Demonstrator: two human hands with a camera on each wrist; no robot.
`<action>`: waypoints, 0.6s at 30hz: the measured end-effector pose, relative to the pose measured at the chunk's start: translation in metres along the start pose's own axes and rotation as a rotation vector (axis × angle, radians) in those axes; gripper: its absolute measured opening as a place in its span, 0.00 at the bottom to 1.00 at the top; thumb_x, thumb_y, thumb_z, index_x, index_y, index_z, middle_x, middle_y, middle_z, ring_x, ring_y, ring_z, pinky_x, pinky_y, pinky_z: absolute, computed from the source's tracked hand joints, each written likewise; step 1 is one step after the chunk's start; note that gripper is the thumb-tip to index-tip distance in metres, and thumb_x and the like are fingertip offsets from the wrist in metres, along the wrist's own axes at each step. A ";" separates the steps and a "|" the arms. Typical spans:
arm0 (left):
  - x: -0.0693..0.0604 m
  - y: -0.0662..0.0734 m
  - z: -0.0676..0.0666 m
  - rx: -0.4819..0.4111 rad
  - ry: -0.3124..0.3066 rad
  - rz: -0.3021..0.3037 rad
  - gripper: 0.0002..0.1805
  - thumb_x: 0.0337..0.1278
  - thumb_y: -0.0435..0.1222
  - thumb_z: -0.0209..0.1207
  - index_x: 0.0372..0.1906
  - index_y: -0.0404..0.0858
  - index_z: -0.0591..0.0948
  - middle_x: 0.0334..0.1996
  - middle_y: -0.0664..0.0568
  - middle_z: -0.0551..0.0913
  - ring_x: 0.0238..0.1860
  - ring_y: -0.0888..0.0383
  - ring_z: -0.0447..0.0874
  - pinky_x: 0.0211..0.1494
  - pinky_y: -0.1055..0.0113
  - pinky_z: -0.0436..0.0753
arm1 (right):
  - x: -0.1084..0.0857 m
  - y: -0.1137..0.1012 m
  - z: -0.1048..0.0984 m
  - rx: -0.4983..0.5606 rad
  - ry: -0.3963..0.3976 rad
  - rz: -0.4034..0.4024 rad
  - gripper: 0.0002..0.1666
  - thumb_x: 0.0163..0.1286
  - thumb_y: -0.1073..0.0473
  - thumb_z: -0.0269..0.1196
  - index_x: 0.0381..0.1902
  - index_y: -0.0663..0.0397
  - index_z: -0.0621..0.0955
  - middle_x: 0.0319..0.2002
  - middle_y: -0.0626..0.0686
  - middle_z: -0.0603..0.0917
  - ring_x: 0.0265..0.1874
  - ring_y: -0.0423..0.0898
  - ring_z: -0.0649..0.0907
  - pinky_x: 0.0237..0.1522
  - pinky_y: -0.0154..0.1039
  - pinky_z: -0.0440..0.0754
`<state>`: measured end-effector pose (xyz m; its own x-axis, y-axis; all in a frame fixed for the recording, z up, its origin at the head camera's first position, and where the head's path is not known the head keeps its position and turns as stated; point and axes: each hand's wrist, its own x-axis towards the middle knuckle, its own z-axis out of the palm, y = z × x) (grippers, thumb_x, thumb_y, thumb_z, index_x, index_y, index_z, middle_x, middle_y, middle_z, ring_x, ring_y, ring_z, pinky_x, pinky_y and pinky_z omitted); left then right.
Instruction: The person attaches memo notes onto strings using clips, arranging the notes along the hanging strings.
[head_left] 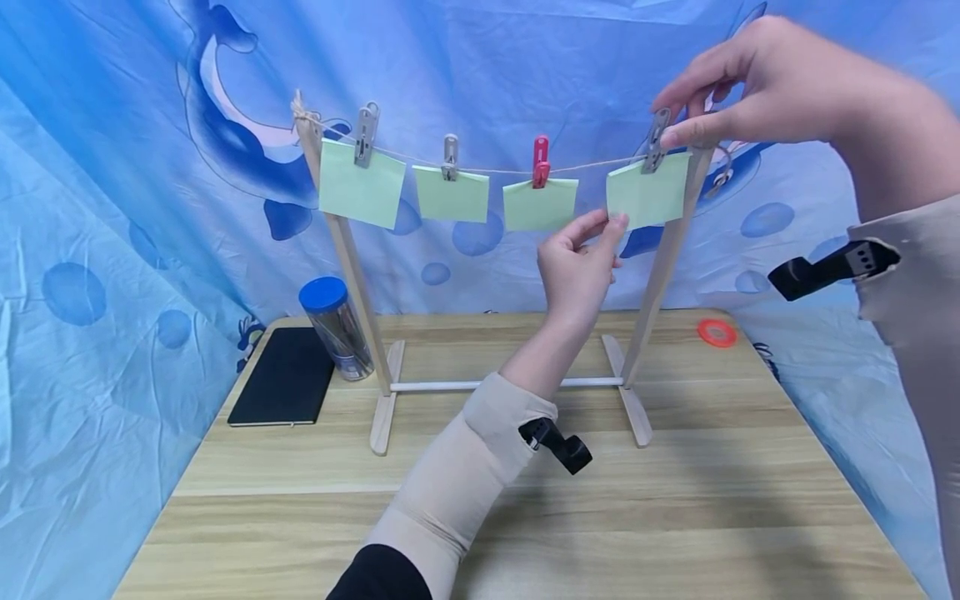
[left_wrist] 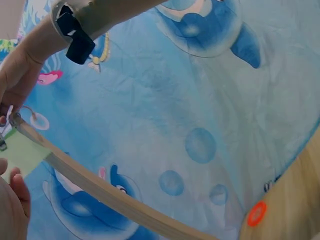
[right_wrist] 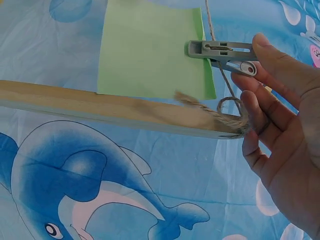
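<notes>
A string (head_left: 495, 172) runs between the posts of a wooden stand (head_left: 658, 275), and several pale green paper notes hang from it on clips. At the right end, my right hand (head_left: 795, 87) pinches the handles of a grey clothespin (right_wrist: 220, 49) between thumb and fingers. The clothespin's jaws sit over the string and the top edge of the rightmost green note (head_left: 647, 193). My left hand (head_left: 576, 271) pinches that note's lower left corner. Farther left hang a note under a red clothespin (head_left: 540, 162) and two under grey clothespins (head_left: 450, 157).
A blue-lidded clear container (head_left: 333, 329) stands by the left post, beside a black notebook (head_left: 283, 377). An orange ring (head_left: 716, 332) lies at the back right of the wooden table (head_left: 675, 517). Behind hangs a blue curtain (head_left: 465, 75) with sea-creature prints.
</notes>
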<state>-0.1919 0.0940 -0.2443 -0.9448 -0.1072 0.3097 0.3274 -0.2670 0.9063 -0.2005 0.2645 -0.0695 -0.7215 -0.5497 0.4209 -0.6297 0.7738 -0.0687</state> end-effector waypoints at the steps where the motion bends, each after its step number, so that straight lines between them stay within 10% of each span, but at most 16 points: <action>1: -0.002 -0.003 -0.002 0.004 -0.018 -0.029 0.16 0.60 0.41 0.70 0.50 0.38 0.88 0.37 0.61 0.89 0.24 0.59 0.85 0.25 0.70 0.82 | 0.000 0.000 0.001 -0.001 0.000 0.004 0.16 0.66 0.62 0.71 0.52 0.60 0.87 0.32 0.48 0.77 0.37 0.39 0.71 0.33 0.15 0.72; 18: -0.019 -0.045 -0.044 0.176 -0.210 -0.158 0.15 0.57 0.40 0.72 0.46 0.37 0.89 0.34 0.56 0.89 0.28 0.61 0.86 0.38 0.65 0.86 | -0.006 0.002 0.007 0.043 0.042 0.078 0.29 0.63 0.59 0.74 0.62 0.57 0.82 0.50 0.55 0.84 0.45 0.36 0.72 0.35 0.15 0.71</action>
<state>-0.1876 0.0659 -0.3039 -0.9721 0.1271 0.1971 0.1862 -0.0926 0.9781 -0.1993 0.2667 -0.0785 -0.7568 -0.4735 0.4506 -0.5843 0.7991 -0.1415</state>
